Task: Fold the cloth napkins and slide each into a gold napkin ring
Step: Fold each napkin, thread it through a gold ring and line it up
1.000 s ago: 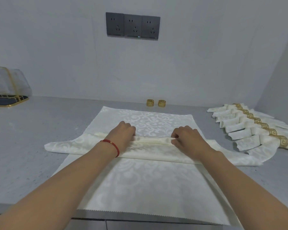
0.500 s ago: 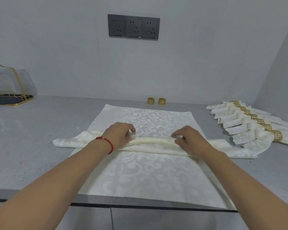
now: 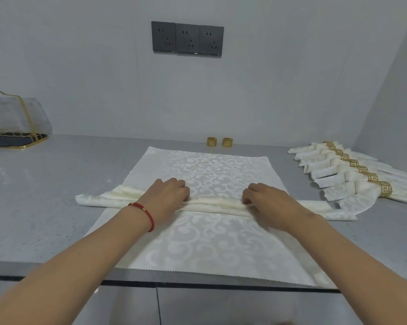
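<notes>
Nearby: two gold rings [image 3: 219, 142], ringed napkins [image 3: 352, 174] right.

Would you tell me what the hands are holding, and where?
Both the left hand and right hand pinch the pleated napkin along its middle.

Cream scroll-patterned napkin [image 3: 211, 170]; gold rings [image 3: 219, 142]; red bracelet [image 3: 146, 213].

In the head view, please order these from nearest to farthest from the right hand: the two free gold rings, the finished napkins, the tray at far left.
From the right hand:
1. Finished napkins, to its right.
2. Free gold rings, behind it by the wall.
3. Tray, far left.
</notes>
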Motion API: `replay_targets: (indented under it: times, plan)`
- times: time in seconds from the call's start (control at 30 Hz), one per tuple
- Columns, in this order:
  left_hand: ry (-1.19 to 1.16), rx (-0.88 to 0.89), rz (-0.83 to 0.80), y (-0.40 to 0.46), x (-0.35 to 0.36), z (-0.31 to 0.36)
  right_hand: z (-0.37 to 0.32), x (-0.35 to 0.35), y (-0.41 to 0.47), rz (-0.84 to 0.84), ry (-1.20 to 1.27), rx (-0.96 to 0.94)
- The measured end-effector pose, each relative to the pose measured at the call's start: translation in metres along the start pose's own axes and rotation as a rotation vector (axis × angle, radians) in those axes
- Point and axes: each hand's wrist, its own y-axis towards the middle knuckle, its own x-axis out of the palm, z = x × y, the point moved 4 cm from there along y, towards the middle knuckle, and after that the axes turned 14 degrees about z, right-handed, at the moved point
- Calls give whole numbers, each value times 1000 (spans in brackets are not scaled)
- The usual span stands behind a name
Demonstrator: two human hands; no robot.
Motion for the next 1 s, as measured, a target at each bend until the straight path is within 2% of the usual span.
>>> replay_targets:
  times: [0.03,0.1,0.2,0.27,0.37,0.43,0.5,0.63,0.87,1.0]
  plan:
    - [-81,-111,-29,0,-3,-4,5,-1,0,-38,77,96]
    - [-260,-263,-5,-2,-2,-9,14,0,-1,-11,244,235]
    - [-310,-337,-20,-7,4,-10,15,8,-5,5,267,270]
    - [-265,-312,24,-9,5,-6,11,9,-9,37,183,258]
    - [-169,-198,192,-15,-2,-2,3,5,-18,158,30,149]
    - [-157,-151,210,-21,-4,2,-2,3,-25,194,-34,100]
    - [-167,-158,182,-27,-6,5,-7,0,-32,170,-71,67]
    - [-281,-280,159,-42,-16,19,-18,-9,-43,145,-133,-44]
    - [-376,-340,128,-56,-6,14,-18,-21,-44,59,-79,-52]
    - [-187,-160,200,-46,-20,24,-15,-23,-27,-96,-65,97]
